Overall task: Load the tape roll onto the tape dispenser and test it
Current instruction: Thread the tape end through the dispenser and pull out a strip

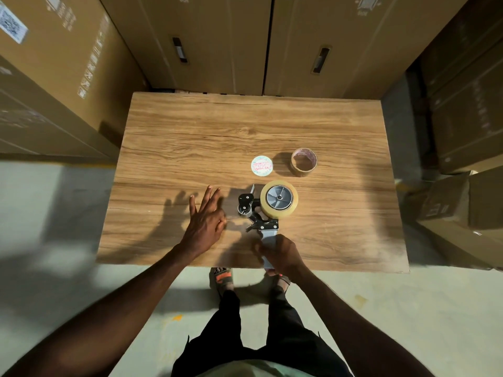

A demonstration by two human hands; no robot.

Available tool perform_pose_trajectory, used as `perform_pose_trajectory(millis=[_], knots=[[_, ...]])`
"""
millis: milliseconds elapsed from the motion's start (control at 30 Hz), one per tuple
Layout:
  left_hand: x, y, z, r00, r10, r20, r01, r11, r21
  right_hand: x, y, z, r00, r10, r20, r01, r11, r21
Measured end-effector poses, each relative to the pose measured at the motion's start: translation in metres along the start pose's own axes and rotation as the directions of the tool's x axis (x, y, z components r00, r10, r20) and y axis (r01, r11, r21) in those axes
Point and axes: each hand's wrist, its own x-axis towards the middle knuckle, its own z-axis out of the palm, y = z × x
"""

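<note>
A hand-held tape dispenser (257, 213) lies on the wooden table (245, 126), its black roller head to the left and its grey handle pointing toward me. A roll of clear tape (279, 200) sits on the dispenser's grey hub. My right hand (281, 255) is closed around the handle near the table's front edge. My left hand (206, 219) rests just left of the roller head, fingers spread and flat over the table; whether a strip of clear tape lies under it is unclear.
Behind the dispenser lie a round white label disc (261, 165) and an empty brown tape core (304, 161). Tall cardboard boxes (217, 42) wall in the table at the back and on both sides. My feet in sandals (221, 278) stand below the front edge.
</note>
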Motion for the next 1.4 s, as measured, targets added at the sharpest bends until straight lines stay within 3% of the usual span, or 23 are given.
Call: perform_pose_trajectory(millis=[400, 567, 800, 933, 1167, 1400], knots=[[0.005, -0.019, -0.011, 0.996, 0.053, 0.077, -0.057, 0.998, 0.038, -0.006, 0.003, -0.009, 1.0, 0.006, 0.001, -0.006, 1.0, -0.015], [0.01, -0.03, -0.021, 0.993, 0.061, 0.1, -0.067, 0.996, 0.056, -0.009, 0.007, -0.018, 0.988, -0.14, 0.061, 0.15, 0.97, -0.189], [0.014, -0.022, -0.018, 0.997, -0.007, 0.077, 0.0, 0.995, 0.101, -0.004, 0.006, -0.014, 0.997, -0.06, 0.04, 0.068, 0.964, -0.257], [0.018, -0.02, -0.022, 0.995, -0.006, 0.104, -0.008, 0.991, 0.133, 0.003, 0.007, -0.008, 0.996, 0.033, -0.083, -0.059, 0.943, -0.327], [0.02, -0.026, -0.03, 0.99, 0.008, 0.141, -0.03, 0.987, 0.156, 0.019, -0.009, 0.017, 0.96, 0.107, -0.258, -0.142, 0.982, -0.123], [0.035, -0.017, -0.054, 0.978, 0.051, 0.204, -0.073, 0.992, 0.103, 0.014, 0.0, 0.006, 0.92, -0.14, -0.366, 0.071, 0.978, -0.197]])
